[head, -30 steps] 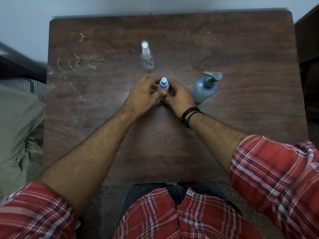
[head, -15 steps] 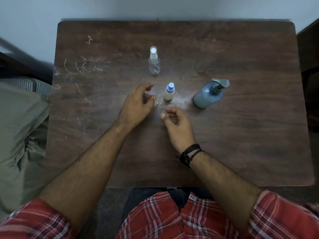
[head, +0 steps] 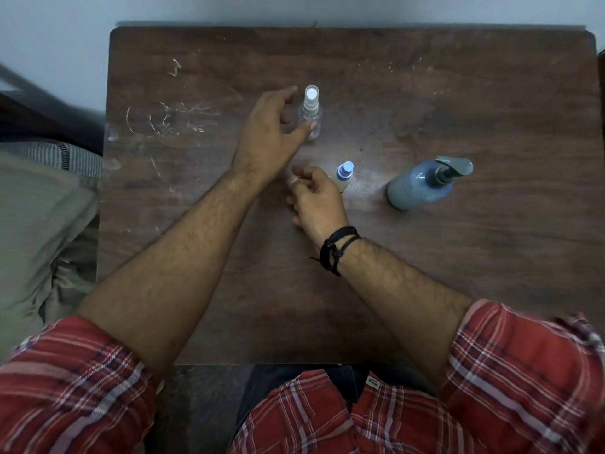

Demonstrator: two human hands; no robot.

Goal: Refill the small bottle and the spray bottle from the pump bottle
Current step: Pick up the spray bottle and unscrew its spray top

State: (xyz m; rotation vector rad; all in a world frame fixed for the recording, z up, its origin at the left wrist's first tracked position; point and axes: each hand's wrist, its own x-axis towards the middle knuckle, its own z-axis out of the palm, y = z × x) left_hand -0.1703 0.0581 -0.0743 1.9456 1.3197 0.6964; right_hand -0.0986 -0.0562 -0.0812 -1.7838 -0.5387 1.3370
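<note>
While the spray bottle (head: 310, 114) stood upright on the wooden table (head: 458, 273), the left hand (head: 271, 132) was seen spread beside it, fingers apart, the thumb tip lying against the front of the clear body and the forefinger reaching past the white cap on the side away from the pump bottle (head: 422, 186). No grip on the spray bottle was yet made. The small bottle (head: 344, 175), blue-capped, was found nearer the person than the spray bottle, between it and the pump bottle, with the right hand (head: 316, 201) just beside it, fingers loosely curled and nothing held. The pump bottle was set well to the other side of the small bottle from that hand. Half a second before, the left hand had been placed low beside the small bottle; it was since carried up to the spray bottle, and the right hand was brought closer to the small bottle.
</note>
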